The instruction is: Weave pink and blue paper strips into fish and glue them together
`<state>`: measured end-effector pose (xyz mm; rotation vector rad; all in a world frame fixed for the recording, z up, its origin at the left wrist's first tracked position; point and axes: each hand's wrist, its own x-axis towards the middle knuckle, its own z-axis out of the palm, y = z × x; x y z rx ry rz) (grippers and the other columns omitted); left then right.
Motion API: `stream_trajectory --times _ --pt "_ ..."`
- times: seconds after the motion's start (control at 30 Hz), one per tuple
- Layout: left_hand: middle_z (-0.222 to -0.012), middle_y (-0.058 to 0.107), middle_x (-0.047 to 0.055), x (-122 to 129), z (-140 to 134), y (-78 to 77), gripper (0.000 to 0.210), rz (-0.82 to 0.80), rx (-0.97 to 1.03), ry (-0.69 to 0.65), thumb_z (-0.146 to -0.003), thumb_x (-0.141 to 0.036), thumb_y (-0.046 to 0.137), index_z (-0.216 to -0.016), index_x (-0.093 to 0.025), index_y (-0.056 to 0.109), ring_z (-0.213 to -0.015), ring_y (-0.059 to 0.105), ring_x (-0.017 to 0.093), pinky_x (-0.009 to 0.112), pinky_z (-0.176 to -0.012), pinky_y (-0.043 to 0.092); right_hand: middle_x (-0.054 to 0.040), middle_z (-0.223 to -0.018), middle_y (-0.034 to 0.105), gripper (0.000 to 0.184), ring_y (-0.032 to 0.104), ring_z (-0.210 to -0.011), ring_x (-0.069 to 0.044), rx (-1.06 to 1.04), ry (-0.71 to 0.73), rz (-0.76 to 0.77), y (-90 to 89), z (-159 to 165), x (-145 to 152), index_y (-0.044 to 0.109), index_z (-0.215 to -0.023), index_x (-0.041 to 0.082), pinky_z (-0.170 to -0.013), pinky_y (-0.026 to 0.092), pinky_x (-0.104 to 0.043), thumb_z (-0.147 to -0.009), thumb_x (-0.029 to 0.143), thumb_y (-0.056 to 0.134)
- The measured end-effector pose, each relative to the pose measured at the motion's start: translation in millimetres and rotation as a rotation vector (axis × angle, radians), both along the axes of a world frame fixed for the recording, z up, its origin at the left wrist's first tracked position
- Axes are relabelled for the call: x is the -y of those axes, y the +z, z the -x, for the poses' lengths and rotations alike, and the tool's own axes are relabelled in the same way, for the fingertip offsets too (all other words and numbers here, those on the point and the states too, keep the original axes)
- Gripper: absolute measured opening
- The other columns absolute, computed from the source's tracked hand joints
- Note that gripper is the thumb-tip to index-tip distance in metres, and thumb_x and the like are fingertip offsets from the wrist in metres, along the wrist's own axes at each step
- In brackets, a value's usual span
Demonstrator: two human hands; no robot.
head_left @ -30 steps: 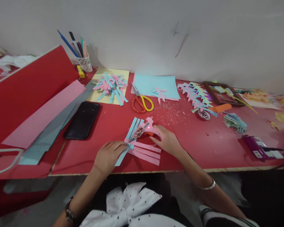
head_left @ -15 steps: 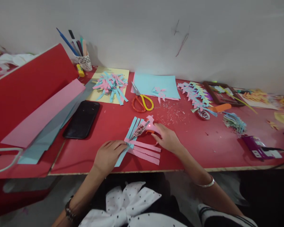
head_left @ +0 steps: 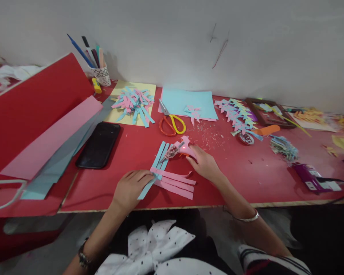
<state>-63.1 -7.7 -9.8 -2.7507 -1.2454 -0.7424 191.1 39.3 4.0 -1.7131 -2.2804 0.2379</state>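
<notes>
My right hand (head_left: 204, 162) is closed around the handle of a pink glue gun (head_left: 186, 148), its lit red spot showing and its nozzle angled down to the left over the strips. Several blue paper strips (head_left: 165, 149) and pink paper strips (head_left: 179, 183) lie crossed on the red table. At their crossing, my left hand (head_left: 134, 187) has its fingertips closed on the strips near the left end, pressing them to the tabletop. One pink strip curls up at its right end. The fingertips of the left hand partly cover the crossing point.
Scissors (head_left: 172, 120) with red and yellow handles lie behind the strips. A black phone (head_left: 99, 145) is on the left beside long paper sheets (head_left: 54, 133). Farther back are a pile of woven strips (head_left: 134, 101), blue sheets (head_left: 186, 97) and a pen cup (head_left: 102, 75). A purple box (head_left: 308, 177) sits right.
My right hand has drawn the glue gun up and to the right, so its nozzle is off the crossing. The top pink strip now shows its curled end. My left hand stays put.
</notes>
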Motion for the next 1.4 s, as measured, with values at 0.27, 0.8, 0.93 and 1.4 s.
stream_trajectory --times 0.27,0.8,0.93,1.4 --pt "-0.080 0.070 0.002 0.1 0.7 0.0 0.034 0.041 -0.007 0.010 -0.086 -0.016 0.031 -0.084 -0.021 0.064 -0.071 0.063 0.013 0.024 -0.063 0.047 -0.0093 -0.113 0.059 0.037 0.057 -0.101 -0.024 -0.009 -0.020 -0.038 -2.1 -3.2 -5.4 0.050 -0.116 0.019 -0.082 0.047 -0.039 -0.082 0.030 0.038" --pt "-0.077 0.070 0.001 0.4 -1.7 1.8 0.040 -0.025 0.022 0.016 -0.089 -0.021 0.026 -0.080 -0.020 0.064 -0.068 0.064 0.012 0.023 -0.061 0.046 -0.0134 -0.113 0.058 0.039 0.054 -0.104 -0.026 0.036 -0.101 -0.013 -1.8 -9.6 -20.1 0.049 -0.115 0.013 -0.085 0.045 -0.039 -0.082 0.030 0.036" --pt "-0.078 0.070 0.002 0.5 -0.9 -1.4 0.037 -0.008 0.026 0.021 -0.088 -0.021 0.028 -0.081 -0.020 0.064 -0.068 0.064 0.013 0.024 -0.061 0.046 -0.0129 -0.111 0.059 0.038 0.055 -0.102 -0.026 0.050 -0.114 -0.039 -2.6 -10.9 -23.1 0.050 -0.114 0.014 -0.083 0.045 -0.039 -0.082 0.029 0.036" --pt "-0.077 0.070 0.001 0.1 -1.1 0.5 0.039 -0.018 0.035 0.017 -0.089 -0.022 0.027 -0.079 -0.020 0.064 -0.068 0.065 0.013 0.024 -0.060 0.047 -0.0130 -0.106 0.060 0.037 0.056 -0.098 -0.027 0.081 -0.149 -0.068 -6.3 -12.3 -31.2 0.050 -0.114 0.015 -0.079 0.045 -0.038 -0.083 0.028 0.036"
